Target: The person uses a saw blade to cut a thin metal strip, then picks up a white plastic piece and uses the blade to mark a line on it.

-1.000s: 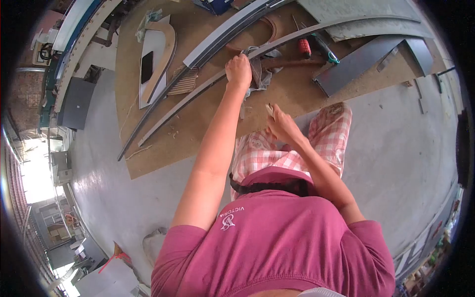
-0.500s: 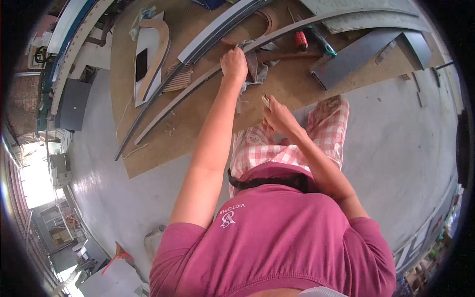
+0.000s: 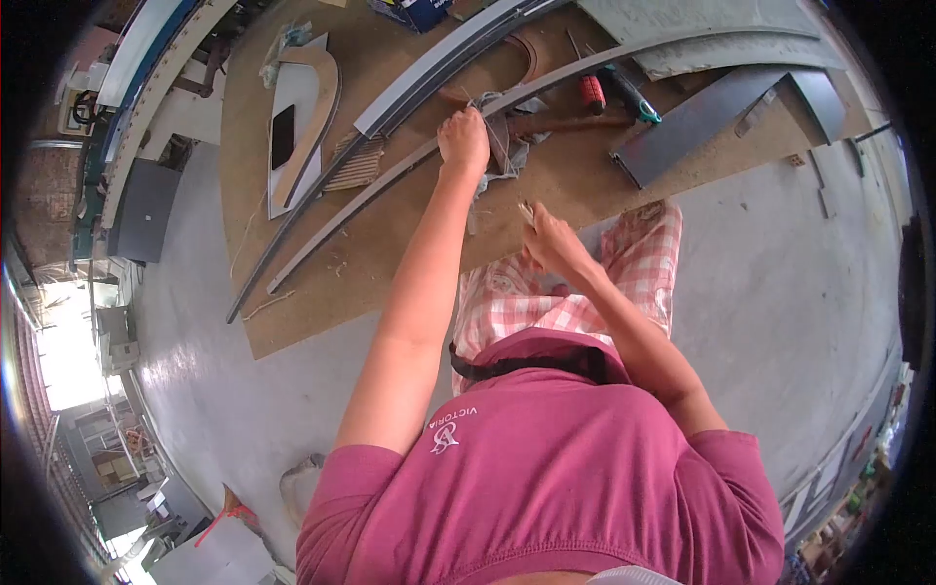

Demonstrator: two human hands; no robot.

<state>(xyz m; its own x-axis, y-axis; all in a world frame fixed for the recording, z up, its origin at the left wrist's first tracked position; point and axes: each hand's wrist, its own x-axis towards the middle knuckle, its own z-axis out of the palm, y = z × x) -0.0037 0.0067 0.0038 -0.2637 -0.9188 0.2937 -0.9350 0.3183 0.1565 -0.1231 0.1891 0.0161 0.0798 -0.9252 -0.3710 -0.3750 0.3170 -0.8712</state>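
Observation:
My left hand [image 3: 463,141] is closed around a long, curved grey strip [image 3: 361,205] that runs diagonally over a brown work surface. Thin strands and a crumpled rag [image 3: 514,158] show just beyond its knuckles. Near the surface's front edge, above the checked trousers, my right hand [image 3: 558,242] is closed on a small pale object [image 3: 526,211]; its kind cannot be made out. Beyond the strip lies a second curved piece, a dark rail with a light face [image 3: 429,83]. Right of the left hand, a brown wooden handle [image 3: 570,123] rests by the rag.
A phone [image 3: 283,136] lies beside a curved wooden piece [image 3: 322,97] at the left. Further right are a red-handled tool [image 3: 592,94], a black-and-teal tool [image 3: 634,95] and a dark angled panel [image 3: 702,127]. A blue box [image 3: 414,12] stands at the back.
The whole view has shifted slightly, showing more of the blue box. Both hands keep nearly the same place and grip.

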